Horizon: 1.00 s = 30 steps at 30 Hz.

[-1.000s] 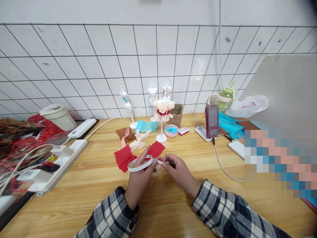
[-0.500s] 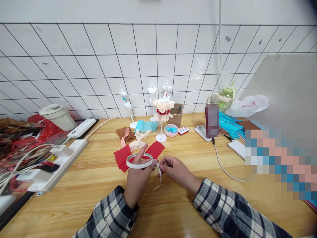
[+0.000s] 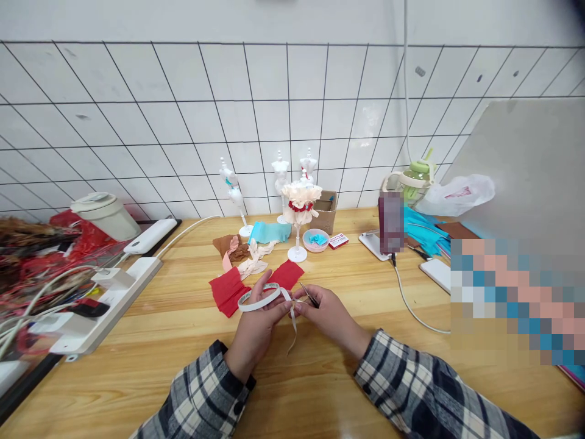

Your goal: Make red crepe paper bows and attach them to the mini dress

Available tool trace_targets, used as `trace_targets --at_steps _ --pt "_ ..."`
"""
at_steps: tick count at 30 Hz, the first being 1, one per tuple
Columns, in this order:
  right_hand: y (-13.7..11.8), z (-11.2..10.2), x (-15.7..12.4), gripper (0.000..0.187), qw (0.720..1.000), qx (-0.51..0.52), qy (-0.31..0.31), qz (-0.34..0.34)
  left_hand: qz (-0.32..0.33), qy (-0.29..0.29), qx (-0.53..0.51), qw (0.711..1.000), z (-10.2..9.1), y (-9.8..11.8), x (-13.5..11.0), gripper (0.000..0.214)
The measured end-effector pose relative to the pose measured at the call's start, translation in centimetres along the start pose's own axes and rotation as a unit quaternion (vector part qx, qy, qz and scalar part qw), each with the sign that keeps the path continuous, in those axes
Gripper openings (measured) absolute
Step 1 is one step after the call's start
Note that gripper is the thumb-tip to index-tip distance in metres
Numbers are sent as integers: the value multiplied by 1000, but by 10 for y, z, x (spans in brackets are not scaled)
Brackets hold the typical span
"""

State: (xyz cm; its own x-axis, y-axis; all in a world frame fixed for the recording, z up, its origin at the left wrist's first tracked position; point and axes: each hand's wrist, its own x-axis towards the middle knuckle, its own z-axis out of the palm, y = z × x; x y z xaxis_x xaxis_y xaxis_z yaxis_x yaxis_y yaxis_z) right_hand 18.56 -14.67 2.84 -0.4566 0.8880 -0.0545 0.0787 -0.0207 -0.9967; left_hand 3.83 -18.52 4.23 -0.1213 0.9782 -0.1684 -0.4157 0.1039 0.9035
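Observation:
My left hand (image 3: 259, 323) has a roll of white double-sided tape (image 3: 247, 305) looped over its fingers, and its thumb and forefinger pinch the loose strip (image 3: 293, 317). The strip's end hangs down over the table. Close beside it, my right hand (image 3: 326, 311) is closed around a slim, dark metal tool (image 3: 312, 299) with pointed tips; its exact kind is hard to make out. The right fingertips meet the strip near the left ones. Beyond the hands lie red crepe-like pieces (image 3: 228, 291). A small white dress form (image 3: 297, 253) wears cream ruffles and a red band.
Several more white mini dress forms (image 3: 280, 177) stand near the tiled wall. Around them are brown, cream and blue scraps (image 3: 269, 231), a pink bowl (image 3: 316, 247) and a cardboard box (image 3: 324, 216). A power strip (image 3: 114, 305) lies left; a phone (image 3: 391, 222) stands right.
The tape roll has tilted and shifted slightly, with more strip showing between it and my fingers. My left fingers have bent lower, and both hands have drawn closer together at the strip.

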Motion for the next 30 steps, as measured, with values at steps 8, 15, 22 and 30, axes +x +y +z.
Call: trace_targets --at_steps 8,15,22,30 --pt "0 -5 -4 44 988 -91 109 -61 54 70 11 996 -3 2 5 90" --pt "-21 -19 -11 35 910 -319 206 -165 40 62 29 997 -3 3 5 86" --pt "-15 -25 -6 38 968 -180 141 -100 49 65 21 996 -2 4 5 88" --pt "6 5 -14 45 982 -159 -58 -79 63 39 59 996 -2 4 3 85"
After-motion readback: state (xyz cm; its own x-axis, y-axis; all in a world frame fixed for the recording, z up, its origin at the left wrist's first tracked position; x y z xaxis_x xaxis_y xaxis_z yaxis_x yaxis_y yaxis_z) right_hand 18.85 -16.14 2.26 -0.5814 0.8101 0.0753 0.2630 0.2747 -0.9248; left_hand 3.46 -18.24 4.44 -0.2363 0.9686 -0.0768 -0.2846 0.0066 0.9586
